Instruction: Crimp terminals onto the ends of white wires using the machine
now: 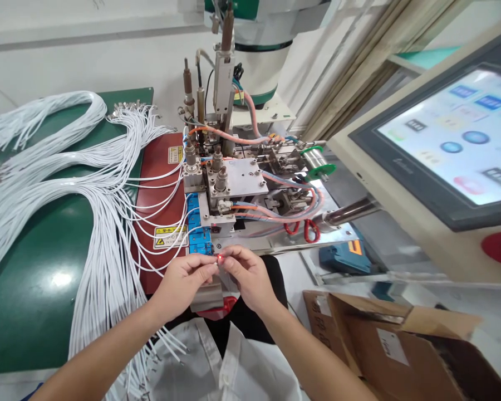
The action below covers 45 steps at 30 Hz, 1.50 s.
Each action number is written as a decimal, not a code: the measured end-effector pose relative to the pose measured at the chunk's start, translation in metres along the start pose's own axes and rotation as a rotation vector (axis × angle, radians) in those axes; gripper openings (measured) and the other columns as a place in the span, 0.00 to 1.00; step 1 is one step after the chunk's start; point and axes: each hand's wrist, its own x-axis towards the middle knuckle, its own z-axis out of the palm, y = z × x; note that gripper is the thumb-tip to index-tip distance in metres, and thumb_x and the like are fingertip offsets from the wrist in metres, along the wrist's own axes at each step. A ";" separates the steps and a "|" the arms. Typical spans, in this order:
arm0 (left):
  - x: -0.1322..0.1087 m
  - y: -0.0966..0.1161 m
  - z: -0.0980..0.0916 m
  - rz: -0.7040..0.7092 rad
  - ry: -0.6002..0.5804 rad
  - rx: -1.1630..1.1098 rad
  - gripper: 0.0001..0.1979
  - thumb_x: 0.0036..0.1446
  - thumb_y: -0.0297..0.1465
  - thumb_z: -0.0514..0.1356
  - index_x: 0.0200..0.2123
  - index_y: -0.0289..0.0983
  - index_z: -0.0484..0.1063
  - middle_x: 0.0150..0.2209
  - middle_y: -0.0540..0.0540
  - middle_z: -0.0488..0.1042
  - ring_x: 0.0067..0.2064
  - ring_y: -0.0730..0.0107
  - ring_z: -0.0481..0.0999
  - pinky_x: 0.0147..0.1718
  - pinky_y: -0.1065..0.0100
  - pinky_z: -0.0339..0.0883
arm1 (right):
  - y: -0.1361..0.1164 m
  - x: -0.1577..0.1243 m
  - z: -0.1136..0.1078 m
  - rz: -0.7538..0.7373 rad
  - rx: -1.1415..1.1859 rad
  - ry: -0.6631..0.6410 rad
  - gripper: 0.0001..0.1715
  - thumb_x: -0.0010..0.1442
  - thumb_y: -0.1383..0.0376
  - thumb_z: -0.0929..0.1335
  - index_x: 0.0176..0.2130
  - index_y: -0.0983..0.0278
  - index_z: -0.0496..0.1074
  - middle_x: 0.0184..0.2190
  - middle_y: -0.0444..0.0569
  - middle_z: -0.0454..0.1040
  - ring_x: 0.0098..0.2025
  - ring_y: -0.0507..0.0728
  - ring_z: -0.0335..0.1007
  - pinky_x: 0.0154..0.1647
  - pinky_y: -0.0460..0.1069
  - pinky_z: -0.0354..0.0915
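My left hand (188, 280) and my right hand (249, 277) meet at the front of a bench machine (242, 178). The thumb and forefinger of each are pinched together. Something tiny sits at their touching fingertips, with a bright red light spot on it; its kind is too small to tell. Just beyond the fingers is a row of blue clamp blocks (199, 240) on the machine's left side. Several white cables (156, 209) run from these blocks leftward over a red plate (153, 271) into a large bundle.
Bundled white cables (62, 192) cover much of the green table (29, 317), some hanging over its front edge. A solder wire spool (317, 162) sits on the machine. To the right are a touch screen panel (455, 133) and an open cardboard box (384, 340).
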 end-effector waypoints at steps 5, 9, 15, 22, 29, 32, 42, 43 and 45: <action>0.002 -0.002 0.004 0.001 0.062 0.046 0.08 0.47 0.34 0.61 0.28 0.34 0.75 0.25 0.49 0.71 0.28 0.72 0.69 0.30 0.72 0.64 | -0.012 -0.003 0.002 -0.340 -0.422 0.026 0.02 0.50 0.68 0.68 0.28 0.63 0.72 0.26 0.46 0.69 0.27 0.51 0.65 0.28 0.47 0.63; 0.004 -0.002 0.003 -0.005 0.039 0.028 0.08 0.47 0.33 0.60 0.28 0.34 0.74 0.26 0.49 0.73 0.30 0.71 0.70 0.31 0.71 0.64 | -0.013 -0.004 0.005 -0.432 -0.503 0.009 0.06 0.53 0.71 0.65 0.27 0.63 0.71 0.25 0.46 0.69 0.29 0.52 0.66 0.30 0.47 0.63; 0.005 -0.004 -0.001 -0.017 0.019 -0.014 0.07 0.49 0.32 0.59 0.28 0.33 0.73 0.21 0.52 0.68 0.25 0.76 0.66 0.28 0.73 0.63 | 0.001 -0.004 0.009 -0.275 -0.292 0.086 0.08 0.56 0.69 0.63 0.28 0.63 0.70 0.27 0.46 0.69 0.31 0.52 0.67 0.33 0.47 0.63; 0.003 -0.007 0.001 -0.012 0.113 0.005 0.07 0.49 0.32 0.59 0.29 0.33 0.72 0.24 0.50 0.70 0.25 0.77 0.66 0.27 0.74 0.62 | 0.000 -0.008 0.017 -0.337 -0.433 0.208 0.05 0.53 0.70 0.66 0.26 0.64 0.69 0.25 0.45 0.67 0.29 0.52 0.65 0.31 0.47 0.62; 0.002 -0.004 0.004 0.000 0.097 -0.014 0.06 0.50 0.31 0.58 0.27 0.33 0.70 0.26 0.50 0.70 0.27 0.77 0.67 0.29 0.75 0.62 | 0.001 -0.005 0.020 -0.424 -0.572 0.240 0.06 0.52 0.71 0.64 0.25 0.63 0.65 0.24 0.44 0.65 0.27 0.51 0.63 0.29 0.47 0.61; 0.002 -0.004 0.004 -0.027 0.074 -0.044 0.06 0.50 0.31 0.58 0.27 0.33 0.69 0.23 0.52 0.68 0.25 0.78 0.65 0.27 0.76 0.61 | 0.001 -0.004 0.019 -0.442 -0.544 0.190 0.06 0.53 0.71 0.64 0.26 0.63 0.66 0.25 0.44 0.65 0.28 0.52 0.63 0.30 0.47 0.62; 0.003 -0.001 -0.002 -0.022 -0.023 0.114 0.04 0.48 0.28 0.58 0.27 0.33 0.70 0.22 0.52 0.67 0.23 0.79 0.63 0.23 0.76 0.57 | -0.021 0.005 -0.005 -0.273 -0.689 -0.194 0.06 0.51 0.72 0.65 0.24 0.64 0.66 0.23 0.43 0.66 0.26 0.50 0.62 0.26 0.44 0.59; 0.003 -0.002 -0.001 -0.021 -0.022 0.112 0.04 0.48 0.28 0.58 0.27 0.33 0.70 0.23 0.52 0.67 0.24 0.78 0.64 0.23 0.76 0.57 | -0.021 0.004 -0.004 -0.292 -0.693 -0.164 0.06 0.51 0.72 0.65 0.24 0.63 0.66 0.23 0.43 0.66 0.26 0.50 0.62 0.26 0.45 0.59; 0.003 -0.004 0.000 -0.025 0.000 0.082 0.04 0.49 0.29 0.57 0.28 0.34 0.68 0.22 0.53 0.67 0.23 0.78 0.64 0.23 0.76 0.58 | -0.017 0.002 0.002 -0.342 -0.673 -0.037 0.07 0.50 0.72 0.65 0.23 0.63 0.65 0.22 0.43 0.65 0.25 0.50 0.61 0.26 0.45 0.59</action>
